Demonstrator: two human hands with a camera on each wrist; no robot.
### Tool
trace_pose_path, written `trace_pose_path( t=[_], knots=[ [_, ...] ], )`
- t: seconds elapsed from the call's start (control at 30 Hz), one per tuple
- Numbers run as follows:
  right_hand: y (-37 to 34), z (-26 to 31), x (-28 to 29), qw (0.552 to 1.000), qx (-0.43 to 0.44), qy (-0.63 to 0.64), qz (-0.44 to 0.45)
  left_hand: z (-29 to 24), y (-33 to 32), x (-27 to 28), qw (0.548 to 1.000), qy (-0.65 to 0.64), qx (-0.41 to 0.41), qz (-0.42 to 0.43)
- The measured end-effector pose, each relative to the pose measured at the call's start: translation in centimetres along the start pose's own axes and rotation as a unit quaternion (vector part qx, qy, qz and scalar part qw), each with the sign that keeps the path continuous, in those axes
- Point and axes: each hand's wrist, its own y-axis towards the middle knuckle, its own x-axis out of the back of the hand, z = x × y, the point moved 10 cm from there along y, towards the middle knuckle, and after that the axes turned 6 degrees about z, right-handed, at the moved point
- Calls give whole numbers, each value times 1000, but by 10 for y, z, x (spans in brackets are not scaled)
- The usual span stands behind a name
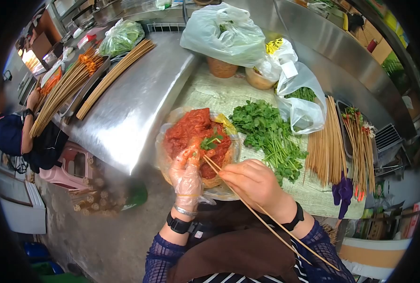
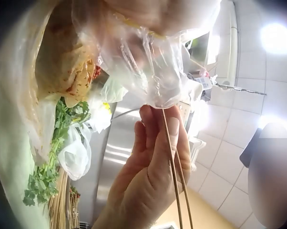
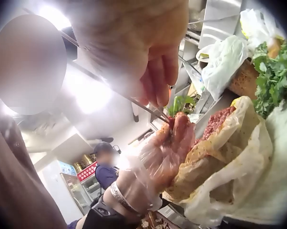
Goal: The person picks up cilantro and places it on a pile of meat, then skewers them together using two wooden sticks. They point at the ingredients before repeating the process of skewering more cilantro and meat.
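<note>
Pale green table (image 1: 219,96) reaching from the person's front to the far side, with its supplies set around the work. At its far edge stands a big, cloudy plastic bag (image 1: 224,33). To the right lies a broad bundle of bare bamboo skewers (image 1: 325,153), its long sticks side by side, seemingly to be picked up easily. Between bag and bundle is a heap of loose cilantro (image 1: 266,134). At the near left, a plastic-lined bowl (image 1: 236,152) of red, seasoned meat (image 1: 198,123) sits directly below the hands, probably so drips fall back in. The bare right hand (image 1: 259,188) grips two thin sticks (image 2: 172,169) close to their tips, likely for control, their long ends trailing back past the wrist. The left hand (image 1: 186,181), in a clear glove smeared red, pinches a small red piece (image 3: 171,123) at those tips, with a cilantro sprig (image 3: 181,102) beside it.
</note>
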Motion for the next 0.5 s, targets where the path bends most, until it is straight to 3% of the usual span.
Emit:
trace_pose_path(
  t=[0.17, 0.5],
  knots=[
    [5, -4, -8, 1000, -1, -18, -21, 1, -1, 0, 997, 81, -7, 6],
    [5, -20, -18, 997, -11, 25, -74, 8, 2, -3, 996, 77, 27, 27]
  ],
)
